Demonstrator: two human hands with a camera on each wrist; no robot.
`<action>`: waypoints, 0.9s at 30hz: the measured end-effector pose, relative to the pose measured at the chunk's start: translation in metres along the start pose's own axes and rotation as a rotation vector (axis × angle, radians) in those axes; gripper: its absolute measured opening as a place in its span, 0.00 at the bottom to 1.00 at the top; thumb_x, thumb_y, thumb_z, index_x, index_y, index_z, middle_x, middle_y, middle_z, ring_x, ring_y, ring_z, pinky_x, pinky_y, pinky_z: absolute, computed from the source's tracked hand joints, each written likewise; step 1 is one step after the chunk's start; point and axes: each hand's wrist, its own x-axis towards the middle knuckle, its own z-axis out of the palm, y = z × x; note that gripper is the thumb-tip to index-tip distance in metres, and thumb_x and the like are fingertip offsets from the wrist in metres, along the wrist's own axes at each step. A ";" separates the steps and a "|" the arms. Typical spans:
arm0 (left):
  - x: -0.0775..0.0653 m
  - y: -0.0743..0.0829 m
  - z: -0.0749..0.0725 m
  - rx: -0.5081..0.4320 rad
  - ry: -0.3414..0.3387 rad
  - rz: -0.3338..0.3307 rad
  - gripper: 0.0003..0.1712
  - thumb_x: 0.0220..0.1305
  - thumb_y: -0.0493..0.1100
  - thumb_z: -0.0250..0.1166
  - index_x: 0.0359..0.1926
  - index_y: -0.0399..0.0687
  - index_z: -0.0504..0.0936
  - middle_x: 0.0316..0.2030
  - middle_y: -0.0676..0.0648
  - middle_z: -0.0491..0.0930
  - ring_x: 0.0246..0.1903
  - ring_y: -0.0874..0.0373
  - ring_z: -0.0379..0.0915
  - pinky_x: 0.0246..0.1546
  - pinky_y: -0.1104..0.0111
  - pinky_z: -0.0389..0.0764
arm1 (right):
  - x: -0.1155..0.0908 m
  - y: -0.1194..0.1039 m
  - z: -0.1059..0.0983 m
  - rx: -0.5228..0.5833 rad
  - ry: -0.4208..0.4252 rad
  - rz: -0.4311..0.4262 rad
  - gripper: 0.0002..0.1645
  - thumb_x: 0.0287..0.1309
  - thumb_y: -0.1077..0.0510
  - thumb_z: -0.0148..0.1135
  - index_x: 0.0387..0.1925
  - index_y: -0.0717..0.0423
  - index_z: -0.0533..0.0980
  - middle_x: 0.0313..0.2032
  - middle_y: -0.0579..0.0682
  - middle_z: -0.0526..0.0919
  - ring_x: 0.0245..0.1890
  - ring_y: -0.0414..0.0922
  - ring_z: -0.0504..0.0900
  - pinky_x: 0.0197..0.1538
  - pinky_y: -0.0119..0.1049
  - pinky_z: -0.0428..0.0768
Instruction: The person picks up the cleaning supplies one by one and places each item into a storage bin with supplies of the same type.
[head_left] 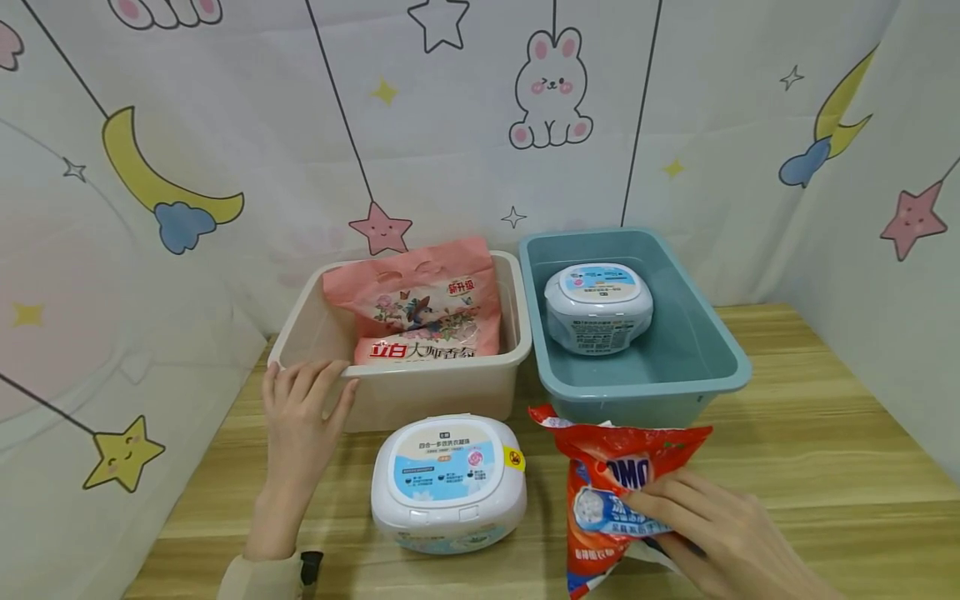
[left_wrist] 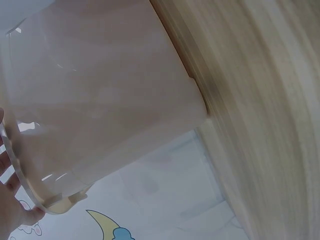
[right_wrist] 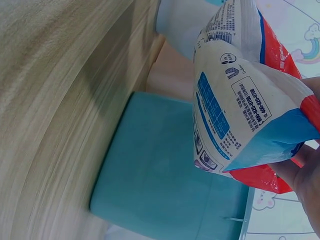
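My right hand [head_left: 720, 525] grips a red OMO laundry detergent bag [head_left: 592, 467] by its side, in front of the blue bin [head_left: 645, 390]. The bag's white back with printed text [right_wrist: 235, 100] faces the right wrist camera. At the near left corner of the white bin [head_left: 427, 396], my left hand [head_left: 300, 417] holds the rim, fingers over the edge. Inside that bin stands a pink detergent bag [head_left: 427, 300]. A white tub of laundry pods [head_left: 450, 483] sits on the table between my hands. The blue bin contains a similar tub [head_left: 598, 308], towards its back left.
Both bins stand side by side on a wooden table [head_left: 810, 417], against a white cloth backdrop [head_left: 450, 167] printed with rabbits, stars and moons. The cloth also rises along the left and right sides.
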 end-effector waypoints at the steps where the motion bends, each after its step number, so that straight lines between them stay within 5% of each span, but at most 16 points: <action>1: 0.000 0.000 0.000 0.001 -0.002 -0.001 0.14 0.61 0.45 0.66 0.44 0.40 0.82 0.40 0.38 0.81 0.46 0.40 0.69 0.66 0.38 0.53 | 0.000 0.000 0.000 0.001 0.000 -0.001 0.25 0.69 0.39 0.42 0.52 0.42 0.79 0.40 0.37 0.83 0.37 0.35 0.77 0.38 0.19 0.79; 9: -0.001 -0.001 0.001 -0.002 -0.005 -0.003 0.27 0.70 0.59 0.51 0.44 0.40 0.82 0.40 0.39 0.81 0.46 0.40 0.69 0.66 0.38 0.52 | 0.003 -0.002 -0.005 -0.023 -0.019 0.016 0.25 0.68 0.37 0.40 0.52 0.39 0.79 0.40 0.36 0.83 0.37 0.34 0.78 0.39 0.19 0.79; 15: -0.001 -0.001 0.000 0.007 -0.019 -0.004 0.21 0.69 0.54 0.57 0.44 0.40 0.81 0.41 0.38 0.81 0.46 0.40 0.69 0.66 0.38 0.52 | 0.005 -0.003 -0.007 -0.019 -0.004 -0.003 0.24 0.69 0.38 0.41 0.50 0.41 0.80 0.39 0.37 0.83 0.36 0.35 0.78 0.38 0.19 0.79; 21: -0.001 0.000 0.000 0.001 -0.013 -0.009 0.16 0.54 0.39 0.71 0.44 0.39 0.82 0.41 0.38 0.81 0.46 0.40 0.69 0.66 0.38 0.52 | 0.008 -0.003 -0.009 -0.025 0.014 -0.029 0.24 0.69 0.39 0.41 0.50 0.42 0.80 0.38 0.38 0.84 0.36 0.36 0.78 0.37 0.20 0.80; 27: -0.001 0.000 0.000 -0.005 -0.011 -0.009 0.14 0.59 0.43 0.68 0.44 0.40 0.82 0.41 0.38 0.81 0.46 0.40 0.69 0.67 0.38 0.52 | 0.011 -0.006 -0.012 -0.022 0.019 -0.032 0.24 0.70 0.39 0.41 0.50 0.42 0.80 0.38 0.38 0.84 0.36 0.36 0.78 0.37 0.19 0.79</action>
